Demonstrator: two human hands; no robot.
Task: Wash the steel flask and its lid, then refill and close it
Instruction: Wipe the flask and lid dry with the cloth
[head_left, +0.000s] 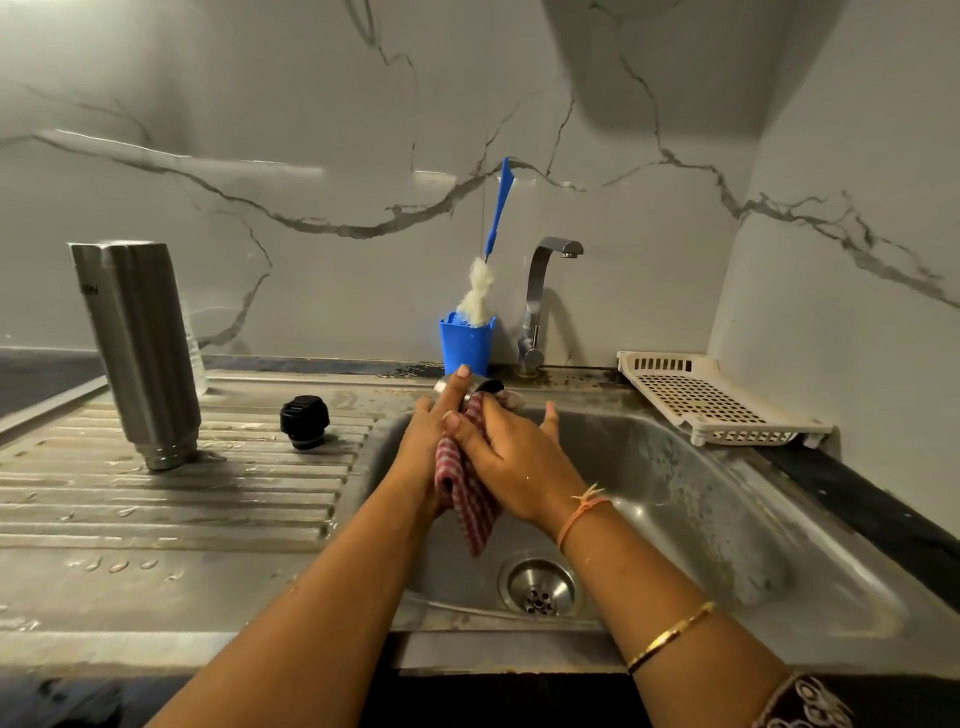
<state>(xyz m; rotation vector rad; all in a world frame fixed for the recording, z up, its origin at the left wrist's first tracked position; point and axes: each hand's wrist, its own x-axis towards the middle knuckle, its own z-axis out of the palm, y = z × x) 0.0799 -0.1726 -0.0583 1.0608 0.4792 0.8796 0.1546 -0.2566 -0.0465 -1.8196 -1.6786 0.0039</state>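
I log, head view:
- steel flask (137, 353): inverted, mouth down on ribbed drainboard of worktop (156, 582), left of sink (701, 499).
- black stopper (305, 421): on drainboard, near flask, not touching.
- steel lid (491, 385): over sink, gripped by left hand (434, 431).
- red checked cloth (470, 499): pinched by right hand (514, 457), pressed to lid, tail hanging.
- hands: together.
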